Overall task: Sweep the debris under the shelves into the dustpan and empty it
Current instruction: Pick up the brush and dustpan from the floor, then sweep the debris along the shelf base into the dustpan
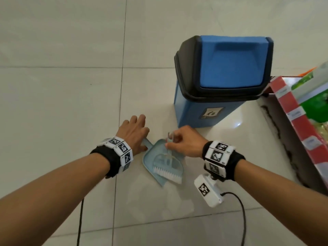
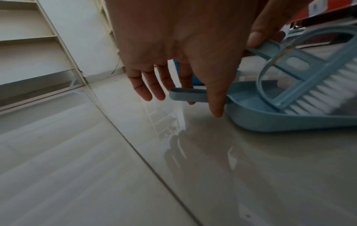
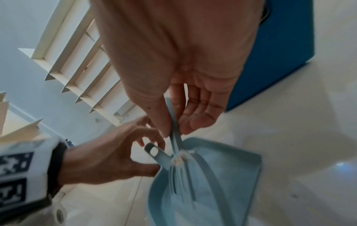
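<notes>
A light blue dustpan (image 1: 150,161) lies flat on the tiled floor, and a matching brush (image 1: 167,173) with white bristles rests inside it. My right hand (image 1: 170,142) pinches the brush's thin handle (image 3: 176,142) between thumb and fingers, tilting it up out of the pan. My left hand (image 1: 142,139) hovers over the dustpan's handle (image 2: 187,95). The thumb sits on one side of it and the loose fingers on the other, without closing round it. No debris shows in the pan.
A blue bin (image 1: 195,110) with a black swing lid (image 1: 186,54) stands just beyond the dustpan. A shelf with a red price rail (image 1: 298,119) and green packets runs along the right. Pale empty shelving (image 2: 34,45) stands to the left, with bare tiles in front.
</notes>
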Tool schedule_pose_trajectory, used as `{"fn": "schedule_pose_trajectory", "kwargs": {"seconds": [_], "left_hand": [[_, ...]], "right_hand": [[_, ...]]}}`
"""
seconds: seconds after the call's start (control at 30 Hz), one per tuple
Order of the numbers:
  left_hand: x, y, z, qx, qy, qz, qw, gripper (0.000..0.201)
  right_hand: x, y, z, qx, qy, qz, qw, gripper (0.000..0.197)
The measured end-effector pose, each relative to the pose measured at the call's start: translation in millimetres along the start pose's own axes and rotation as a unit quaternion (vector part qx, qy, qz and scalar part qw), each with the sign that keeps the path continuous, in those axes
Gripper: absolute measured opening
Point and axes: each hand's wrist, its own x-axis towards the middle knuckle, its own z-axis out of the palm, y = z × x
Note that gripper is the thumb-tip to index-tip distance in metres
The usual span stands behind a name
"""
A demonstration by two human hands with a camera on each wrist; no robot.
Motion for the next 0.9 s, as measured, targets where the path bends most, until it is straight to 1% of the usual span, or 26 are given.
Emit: {"fn": "schedule_pose_trajectory", "kwargs": {"seconds": [0.07,0.13,0.2,0.27,0.4,0.47,0.53,0.6,0.67,0.73,0.77,0.83,0.9], "left_hand": [[-6.6,13.0,2.4,-0.016,-0.019,0.028,0.999,0.049],[-12.0,27.7,5.1,-0.051,-0.054,0.045,0.996,0.044],[-16.2,44.9,6.1,-0.091,-0.080,0.049,0.991,0.039],[-20.7,66.6,3.8,-0.109,-0.078,0.052,0.990,0.036],[-24.6,115.2,-10.1,-0.151,-0.050,0.041,0.986,0.037],[-22.2,135.2,-21.1,-0.181,-0.032,0.030,0.982,0.034],[-17.7,152.2,-36.0,-0.212,-0.020,0.024,0.977,0.031],[-11.5,165.9,-52.3,-0.231,-0.008,0.025,0.973,0.029],[-5.6,174.6,-66.9,-0.224,0.004,0.019,0.974,0.029],[1.9,186.8,-79.3,-0.211,0.002,0.010,0.977,0.031],[5.9,191.6,-83.6,-0.211,-0.010,0.006,0.977,0.032],[19.2,199.5,-89.4,-0.220,-0.031,0.012,0.975,0.034],[32.0,206.5,-90.7,-0.233,-0.033,0.022,0.972,0.037]], "right_hand": [[-21.0,7.3,-14.5,-0.002,-0.024,0.025,0.999,0.031],[-41.4,14.8,-31.6,-0.011,-0.043,0.055,0.997,0.028],[-60.0,21.7,-49.2,-0.037,-0.051,0.069,0.996,0.026],[-76.6,26.8,-66.3,-0.045,-0.050,0.068,0.995,0.023],[-105.8,28.9,-96.6,-0.047,-0.066,0.082,0.993,0.009],[-117.1,29.4,-111.4,-0.094,-0.034,0.063,0.993,0.003],[-130.3,31.2,-126.5,-0.143,0.021,0.051,0.988,0.007],[-144.6,37.5,-142.5,-0.185,0.054,0.070,0.979,0.017],[-158.9,42.6,-158.2,-0.214,0.052,0.106,0.970,0.025],[-177.7,48.6,-177.2,-0.193,0.046,0.128,0.972,0.021],[-185.4,52.6,-186.0,-0.172,0.057,0.135,0.974,0.020],[-197.7,63.5,-202.9,-0.126,0.109,0.155,0.974,0.017],[-207.0,78.2,-210.0,-0.063,0.173,0.180,0.966,0.011]]}}
